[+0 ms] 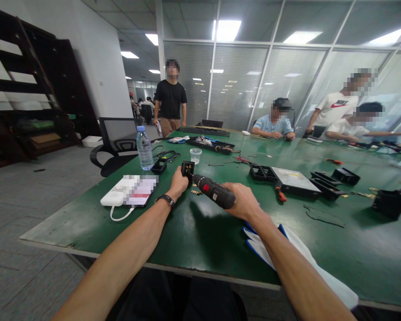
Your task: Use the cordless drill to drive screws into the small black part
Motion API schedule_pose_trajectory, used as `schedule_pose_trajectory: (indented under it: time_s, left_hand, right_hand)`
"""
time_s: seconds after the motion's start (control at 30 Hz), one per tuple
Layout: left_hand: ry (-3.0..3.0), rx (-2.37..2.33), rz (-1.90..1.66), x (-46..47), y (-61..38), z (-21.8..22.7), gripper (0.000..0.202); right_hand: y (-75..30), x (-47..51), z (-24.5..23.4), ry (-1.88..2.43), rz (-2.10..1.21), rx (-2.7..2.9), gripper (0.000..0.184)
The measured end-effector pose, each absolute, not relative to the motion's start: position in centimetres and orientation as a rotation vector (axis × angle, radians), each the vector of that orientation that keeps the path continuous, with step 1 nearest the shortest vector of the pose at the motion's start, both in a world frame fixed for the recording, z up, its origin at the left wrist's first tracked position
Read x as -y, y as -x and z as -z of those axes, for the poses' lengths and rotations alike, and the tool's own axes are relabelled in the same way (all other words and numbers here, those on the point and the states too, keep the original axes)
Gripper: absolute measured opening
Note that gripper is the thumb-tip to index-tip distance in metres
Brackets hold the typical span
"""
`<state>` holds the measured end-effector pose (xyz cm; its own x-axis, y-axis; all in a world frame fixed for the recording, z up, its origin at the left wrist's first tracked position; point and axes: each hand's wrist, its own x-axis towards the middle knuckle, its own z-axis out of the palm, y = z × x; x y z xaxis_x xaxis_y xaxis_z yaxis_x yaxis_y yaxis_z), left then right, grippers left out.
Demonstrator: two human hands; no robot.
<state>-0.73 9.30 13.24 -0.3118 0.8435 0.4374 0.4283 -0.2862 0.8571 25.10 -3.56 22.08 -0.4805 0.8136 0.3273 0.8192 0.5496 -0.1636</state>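
Note:
My left hand [179,183] is closed around a small black box [188,168] with brass-coloured parts inside, its open face turned toward me and to the right. In my right hand [241,200] is a black cordless screwdriver [214,191] with a red button. Its tip points left at the box; whether it touches a screw is too small to tell. Several small brass pieces [195,192] lie on the green table just below the box. Beneath my right forearm rest white gloves [307,254] with blue edges.
On the left of the table [173,240] are a water bottle [144,149], a white power bank [115,191] cabled to a phone [142,189], and a clear plastic cup [195,155]. Black housings [390,203] and orange-handled pliers [280,195] lie right. Several people are across the table.

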Motion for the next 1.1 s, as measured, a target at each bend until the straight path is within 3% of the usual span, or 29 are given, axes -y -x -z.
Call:
schedule_pose_trajectory:
  time_s: [1.1]
  left_hand:
    - [-1.582, -1.630, -1.611, -8.93, 0.59, -13.67, 0.038]
  right_hand:
    - [-25.19, 3.58, -22.09, 1.338, 0.045, 2.429, 0.019]
